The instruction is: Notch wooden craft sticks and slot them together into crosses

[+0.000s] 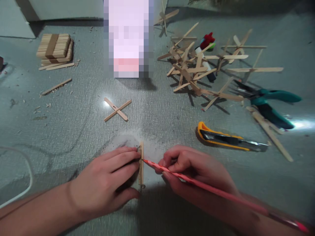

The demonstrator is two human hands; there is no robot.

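"So, what are the two hands doing?"

"The right hand (187, 167) is closed around a red pencil (209, 187), its tip at a flat wooden stick (142, 164). That stick lies lengthwise, near to far, at the near middle of the grey surface (81, 131)."

"And the left hand (105, 178)?"

"It's palm down just left of the stick, fingers stretched out together, thumb apart. Its fingertips rest by a narrow marked strip (140, 178) along the stick's left side. Most of the strip is hidden, so I can't tell what it is."

"What's around them?"

"Farther off, slightly left, two crossed sticks (117, 109). Far left, a banded stack of sticks (60, 46), with a loose stick (57, 87) nearer. Far right, a pile of joined sticks (193, 70)."

"Any tools?"

"On the right, a yellow cutter (226, 139), and beyond it, farther right, green-handled pliers (278, 95)."
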